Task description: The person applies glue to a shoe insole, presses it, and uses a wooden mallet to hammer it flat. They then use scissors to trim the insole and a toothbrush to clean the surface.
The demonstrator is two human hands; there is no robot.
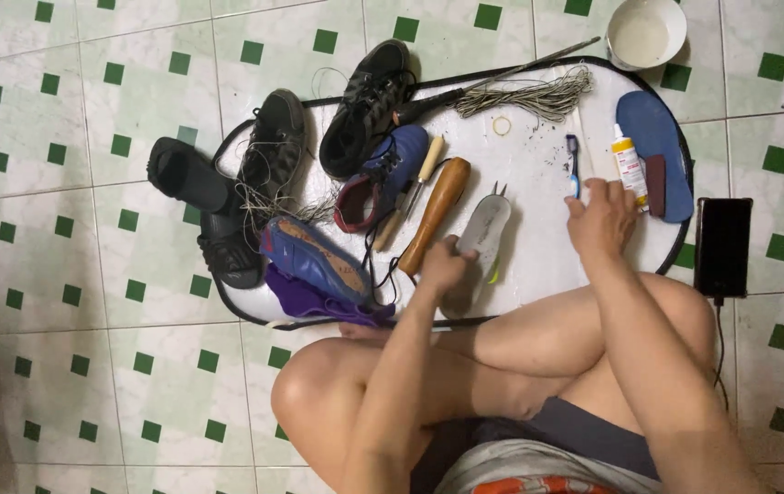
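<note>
Green-and-white floor tiles (135, 366) carried a white oval mat (538, 165) on which we had our shoe-mending things laid out. Our left hand (444, 265) was closed over the heel end of a grey insole (483, 229), which lay near the mat's near edge, just beside a wooden handle (436, 212). We judged the insole light, thin and floppy, so it was best taken flat by one end with the palm pressing it down. Our right hand (600, 218) rested with fingers curled beside a blue toothbrush (574, 165) and a small glue bottle (629, 165); whether it gripped anything we could not tell. At the mat's right edge lay a blue insole (662, 137). Black shoes (369, 105) and a blue shoe (314, 261) crowded the left edge, a bundle of cord (529, 96) lay at the far edge, and a white bowl (645, 32) and a phone (721, 247) sat off the mat.
</note>
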